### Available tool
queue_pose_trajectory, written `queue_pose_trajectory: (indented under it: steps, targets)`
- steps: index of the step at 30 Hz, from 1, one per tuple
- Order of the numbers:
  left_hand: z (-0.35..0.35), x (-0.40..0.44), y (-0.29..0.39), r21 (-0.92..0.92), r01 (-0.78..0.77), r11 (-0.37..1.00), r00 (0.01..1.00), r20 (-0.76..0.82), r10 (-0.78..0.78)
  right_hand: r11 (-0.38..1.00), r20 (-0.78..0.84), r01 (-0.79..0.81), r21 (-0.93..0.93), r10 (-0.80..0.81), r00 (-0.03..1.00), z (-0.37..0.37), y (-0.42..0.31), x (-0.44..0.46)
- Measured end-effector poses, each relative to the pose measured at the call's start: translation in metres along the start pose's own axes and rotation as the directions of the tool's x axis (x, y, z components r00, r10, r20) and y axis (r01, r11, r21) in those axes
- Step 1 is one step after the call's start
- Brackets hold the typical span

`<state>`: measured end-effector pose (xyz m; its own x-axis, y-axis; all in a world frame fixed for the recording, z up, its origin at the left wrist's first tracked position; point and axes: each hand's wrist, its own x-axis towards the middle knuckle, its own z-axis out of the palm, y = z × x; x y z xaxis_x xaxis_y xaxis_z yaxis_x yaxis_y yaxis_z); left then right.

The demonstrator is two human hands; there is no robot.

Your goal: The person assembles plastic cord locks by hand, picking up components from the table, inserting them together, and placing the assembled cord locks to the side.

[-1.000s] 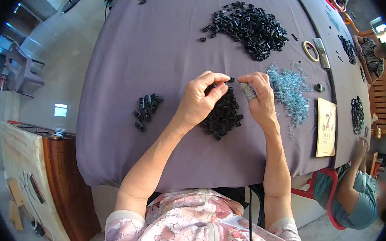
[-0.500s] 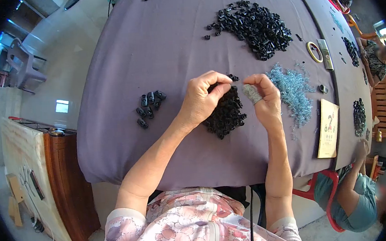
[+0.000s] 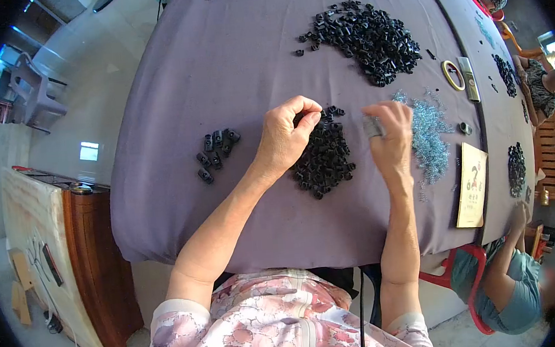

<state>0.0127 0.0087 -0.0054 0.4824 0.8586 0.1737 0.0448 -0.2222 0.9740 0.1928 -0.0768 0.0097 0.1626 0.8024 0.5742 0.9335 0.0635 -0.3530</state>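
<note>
My left hand point(image 3: 284, 137) is closed in a pinch above a pile of small black plastic parts point(image 3: 323, 163). Whatever lies between its fingertips is too small to make out. To the right of that pile is my right hand point(image 3: 391, 137), with a pale wrap around one finger. Motion smears its fingers, so their grip is unclear. Just beyond it spreads a heap of fine, glinting bluish pieces point(image 3: 430, 138) that look like tiny springs. Several black cord-lock-like pieces point(image 3: 214, 154) lie on the cloth left of my left hand.
A larger pile of black parts point(image 3: 371, 42) sits farther back on the purple tablecloth point(image 3: 173, 84). Toward the right are a tape roll point(image 3: 452, 75), a grey-white bar-shaped object point(image 3: 469, 80) and a yellow booklet point(image 3: 471, 185). Other people sit along the right side, one on a red chair point(image 3: 475, 288).
My right hand has moved away from my left hand, rightward toward the bluish heap. My left hand has shifted slightly left and stays pinched.
</note>
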Motion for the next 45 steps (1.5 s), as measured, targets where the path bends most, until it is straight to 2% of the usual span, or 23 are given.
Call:
queue_pose_trajectory:
  steps: [1,3,4,7,10,16,19,22,25,30,33,37,41,43,45]
  targets:
    - [0.0,0.0,0.0,0.027,-0.008,1.0,1.0,-0.007,0.008,0.998,0.037,0.039,0.043,-0.041,0.998,0.005,-0.007,0.0]
    - [0.002,0.0,-0.003,0.161,-0.134,0.978,0.99,-0.026,0.14,0.985,0.107,0.109,0.135,-0.124,0.986,0.017,-0.024,-0.003]
    - [0.003,0.0,-0.005,0.227,-0.194,0.954,0.978,-0.027,0.205,0.988,0.132,0.111,0.11,-0.125,0.983,0.021,-0.027,-0.005]
    - [0.005,-0.003,-0.004,0.36,-0.21,0.909,0.975,0.003,0.224,0.993,0.188,0.106,0.042,-0.112,0.976,0.028,-0.027,-0.009]
    - [0.004,-0.003,-0.005,0.374,-0.202,0.905,0.978,0.032,0.205,0.997,0.23,0.055,0.045,-0.064,0.971,0.023,-0.019,-0.009]
    - [0.005,-0.003,-0.01,0.353,-0.191,0.916,0.981,0.028,0.194,0.995,0.234,0.073,0.072,-0.088,0.968,0.019,-0.021,-0.005]
    - [0.005,-0.002,-0.01,0.284,-0.157,0.946,0.986,-0.009,0.167,0.992,0.226,0.12,0.049,-0.128,0.966,0.023,-0.025,-0.004]
    - [0.004,0.0,-0.012,0.119,-0.062,0.991,0.997,-0.033,0.066,0.991,0.248,0.129,0.023,-0.13,0.96,0.025,-0.026,-0.003]
    - [-0.001,0.003,-0.008,0.057,0.003,0.998,0.998,-0.065,0.0,0.992,0.253,0.129,-0.008,-0.122,0.96,0.025,-0.027,-0.001]
    - [-0.013,0.007,-0.016,0.273,-0.041,0.961,0.98,-0.179,0.093,0.992,0.271,0.13,-0.006,-0.123,0.955,0.021,-0.028,0.0]
    - [-0.018,0.01,-0.021,0.491,-0.119,0.863,0.95,-0.197,0.243,0.992,0.237,0.124,0.036,-0.129,0.963,0.023,-0.023,-0.004]
    - [-0.021,0.01,-0.028,0.704,-0.074,0.706,0.942,-0.183,0.282,0.997,0.155,0.056,0.059,-0.065,0.986,0.018,-0.012,-0.005]
    - [-0.017,0.007,-0.024,0.78,0.03,0.625,0.954,-0.209,0.216,0.994,0.097,-0.055,0.095,0.046,0.994,0.014,-0.009,-0.003]
    - [-0.014,0.004,-0.019,0.829,0.063,0.555,0.965,-0.193,0.178,0.993,0.062,-0.034,0.11,0.028,0.998,0.016,-0.005,-0.004]
    - [-0.013,0.002,-0.017,0.858,-0.029,0.513,0.941,-0.151,0.304,0.991,0.042,-0.037,0.127,0.031,0.999,0.018,-0.002,-0.006]
